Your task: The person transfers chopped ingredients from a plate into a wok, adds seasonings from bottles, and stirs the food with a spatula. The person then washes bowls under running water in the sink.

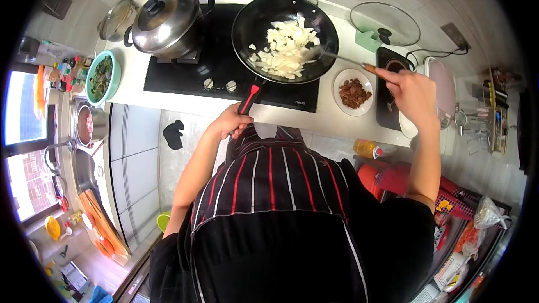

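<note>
A black wok (247,39) sits on the right part of the black stove, with pale white chopped pieces (287,42) spread over its bottom. My left hand (231,120) is closed round the wok's black and red handle (250,98), near its end. In my right hand (412,96) is the brown handle of a spatula (342,57); its metal blade lies at the right edge of the white pieces inside the wok. Below that shaft, a white plate (338,97) holds brown chopped pieces (355,93) on the counter.
A lidded steel pot (168,28) stands on the stove's left side. Further left is a teal bowl (116,87) of dark leafy greens. A glass lid (365,17) leans at the back right. An oil bottle (366,148) stands below the counter's front edge.
</note>
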`<move>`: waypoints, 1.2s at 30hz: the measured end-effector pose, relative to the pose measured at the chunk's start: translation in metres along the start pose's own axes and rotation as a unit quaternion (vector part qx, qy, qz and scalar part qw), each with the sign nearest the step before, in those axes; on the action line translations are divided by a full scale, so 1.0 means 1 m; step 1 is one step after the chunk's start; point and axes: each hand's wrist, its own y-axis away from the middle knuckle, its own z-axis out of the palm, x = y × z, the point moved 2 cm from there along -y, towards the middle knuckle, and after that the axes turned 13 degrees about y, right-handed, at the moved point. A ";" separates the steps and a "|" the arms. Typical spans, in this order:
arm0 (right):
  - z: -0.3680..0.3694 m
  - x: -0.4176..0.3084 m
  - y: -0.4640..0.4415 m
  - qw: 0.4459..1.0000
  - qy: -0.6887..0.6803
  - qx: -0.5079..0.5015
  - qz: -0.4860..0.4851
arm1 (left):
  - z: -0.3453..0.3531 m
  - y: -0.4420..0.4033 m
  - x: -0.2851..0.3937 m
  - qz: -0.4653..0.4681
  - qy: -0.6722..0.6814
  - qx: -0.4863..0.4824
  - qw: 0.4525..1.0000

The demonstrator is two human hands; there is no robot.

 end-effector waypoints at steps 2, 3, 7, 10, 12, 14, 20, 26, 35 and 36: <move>0.006 -0.005 0.001 1.000 0.000 -0.009 -0.017 | -0.001 -0.003 -0.002 -0.003 0.006 -0.003 1.000; 0.014 -0.010 0.001 1.000 -0.001 -0.014 -0.025 | -0.002 -0.003 -0.003 -0.005 0.009 -0.004 1.000; 0.084 -0.037 -0.035 1.000 -0.026 0.013 0.004 | -0.003 -0.003 -0.004 -0.005 0.009 -0.010 1.000; 0.048 -0.018 -0.030 0.999 0.009 0.035 0.002 | -0.004 -0.004 -0.004 -0.002 0.011 -0.006 1.000; 0.031 -0.013 -0.028 0.997 0.071 -0.024 0.001 | -0.003 -0.002 -0.003 -0.001 0.008 -0.011 1.000; 0.042 -0.015 -0.036 0.996 0.087 -0.025 -0.001 | -0.003 -0.002 -0.003 -0.003 0.005 -0.005 1.000; 0.115 -0.009 -0.078 0.972 -0.157 -0.110 0.137 | -0.009 -0.007 -0.006 -0.005 0.009 -0.012 1.000; 0.197 0.021 -0.097 0.853 -0.460 -0.138 0.205 | -0.008 -0.006 -0.006 -0.007 0.010 -0.014 1.000; 0.153 -0.031 -0.053 0.893 -0.426 -0.137 0.051 | -0.006 -0.004 -0.006 0.009 0.002 -0.006 1.000; 0.129 -0.026 -0.041 0.904 -0.401 -0.138 0.052 | -0.007 -0.005 -0.007 0.007 0.001 -0.006 1.000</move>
